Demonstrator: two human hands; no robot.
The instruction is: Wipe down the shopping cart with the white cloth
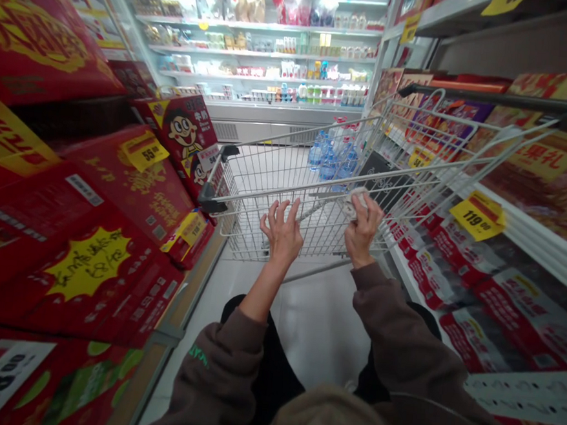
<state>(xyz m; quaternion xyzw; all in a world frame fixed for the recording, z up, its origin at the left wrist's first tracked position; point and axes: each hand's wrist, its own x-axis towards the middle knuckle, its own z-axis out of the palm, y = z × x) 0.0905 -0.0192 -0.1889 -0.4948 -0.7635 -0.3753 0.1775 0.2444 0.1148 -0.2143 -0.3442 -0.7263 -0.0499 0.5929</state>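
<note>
A wire shopping cart (pixel 324 185) stands sideways across the aisle in front of me, with black corner caps at its left end and a dark handle (pixel 495 98) at the right. My left hand (pixel 282 233) is at the near wire side, its fingers spread and slightly bent, with nothing held in them. Whether its fingertips touch the wires, I cannot tell. In my right hand (pixel 362 233) is a crumpled pale grey cloth (pixel 353 206), pressed at or close to the same wire side. Through the wires the cart basket shows no goods.
Stacked red gift boxes (pixel 140 176) with yellow price tags line the left. On the right are shelves of boxes and wrapped red-and-white packs (pixel 524 307). Bundled water bottles (pixel 333 154) and a black box (pixel 380 177) stand beyond the cart. A lit chiller (pixel 285 114) closes the far end.
</note>
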